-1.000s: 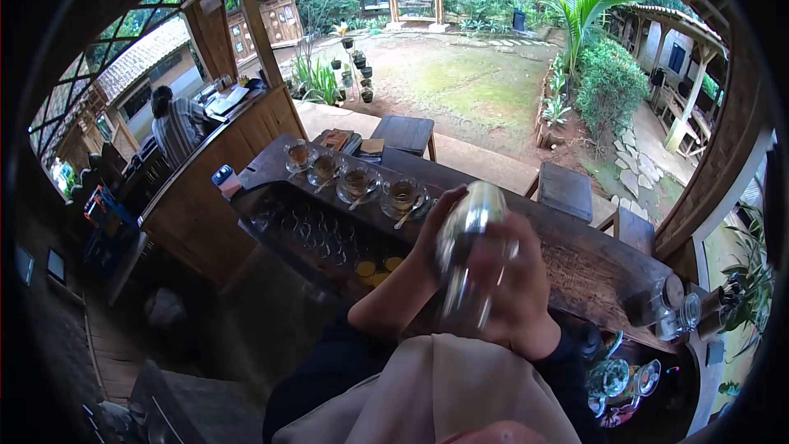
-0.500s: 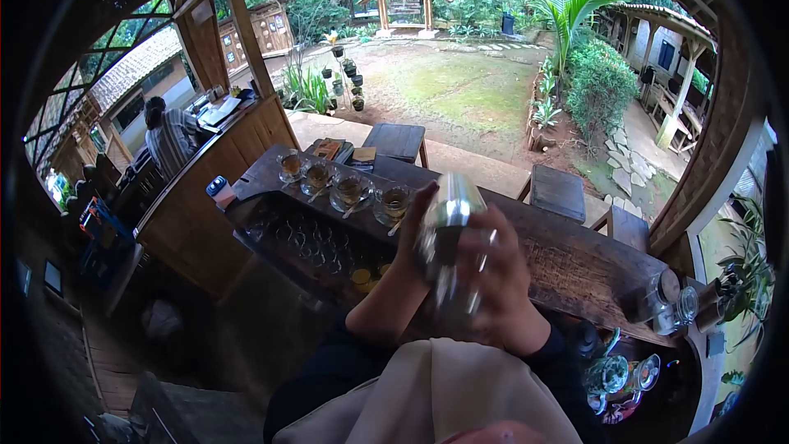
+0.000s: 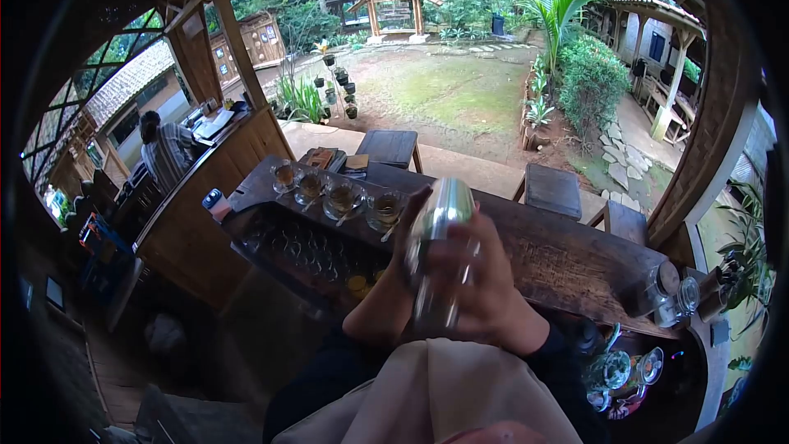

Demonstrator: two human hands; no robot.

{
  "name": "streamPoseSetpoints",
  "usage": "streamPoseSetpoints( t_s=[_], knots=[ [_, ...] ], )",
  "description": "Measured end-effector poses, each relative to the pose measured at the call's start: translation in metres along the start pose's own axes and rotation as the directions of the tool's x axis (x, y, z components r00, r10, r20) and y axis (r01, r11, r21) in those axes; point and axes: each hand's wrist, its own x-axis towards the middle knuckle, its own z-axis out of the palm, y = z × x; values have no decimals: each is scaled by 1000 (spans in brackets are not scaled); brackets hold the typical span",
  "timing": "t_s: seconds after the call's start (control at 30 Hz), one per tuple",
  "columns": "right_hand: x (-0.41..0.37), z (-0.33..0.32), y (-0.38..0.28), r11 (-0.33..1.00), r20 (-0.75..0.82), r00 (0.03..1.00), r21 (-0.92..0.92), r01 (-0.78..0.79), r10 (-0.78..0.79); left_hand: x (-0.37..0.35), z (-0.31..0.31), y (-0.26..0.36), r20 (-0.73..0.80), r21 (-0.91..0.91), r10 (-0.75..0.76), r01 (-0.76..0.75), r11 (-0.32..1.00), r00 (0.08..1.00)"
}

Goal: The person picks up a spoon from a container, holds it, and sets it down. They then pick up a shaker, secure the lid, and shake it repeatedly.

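Note:
A shiny metal cocktail shaker (image 3: 448, 200) is held tilted in front of my chest, above the near edge of the dark wooden counter (image 3: 567, 259). My left hand (image 3: 404, 251) wraps its left side. My right hand (image 3: 486, 275) grips it from the right, with the fingers across the front. Both hands and the lower part of the shaker are smeared by motion. Just beyond my left hand, a glass cup (image 3: 384, 209) of amber drink stands on a saucer with a small spoon. Several similar cups, one of them a glass cup (image 3: 339, 199), line the counter to the left.
Below the counter, a dark shelf (image 3: 271, 234) holds several upturned glasses. Glass jars (image 3: 662, 284) stand at the right end, with a glass pitcher (image 3: 608, 372) lower down. Stools (image 3: 552, 191) stand beyond the counter. A person (image 3: 164, 148) in a striped top is at the far left.
The shaker has shifted slightly down and left in view, with both hands still around it. The whole view has turned a little; the cups stay on the counter.

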Motion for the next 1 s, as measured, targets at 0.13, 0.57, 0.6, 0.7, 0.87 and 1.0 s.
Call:
streamPoseSetpoints(
  t_s=[0.13, 0.57, 0.6, 0.7, 0.87, 1.0],
  knots=[
    [-8, 17, -14, 788, -229, 755, -228, 572, -615, 3, 19, -36, 182, 495, 443, -471, 730, 878],
    [-12, -64, -15, 956, -89, 970, -215, 202, -225, 58, 24, -41, 0, 526, 188, -160, 835, 982],
    [-13, -67, -15, 952, -83, 972, -237, 195, -219, 61, 30, -52, 133, 644, 267, -288, 708, 954],
    [-16, -66, -1, 793, -352, 711, -308, 526, -609, 103, 4, -48, 373, 663, 171, -391, 639, 912],
    [-25, -116, 28, 885, -308, 933, -360, -297, 188, 172, -24, -57, 559, 769, 104, -468, -435, 823],
    [3, -142, -30, 814, -210, 969, -581, -18, -128, 176, 27, -83, 72, 705, -83, 8, 709, 994]
  ],
)
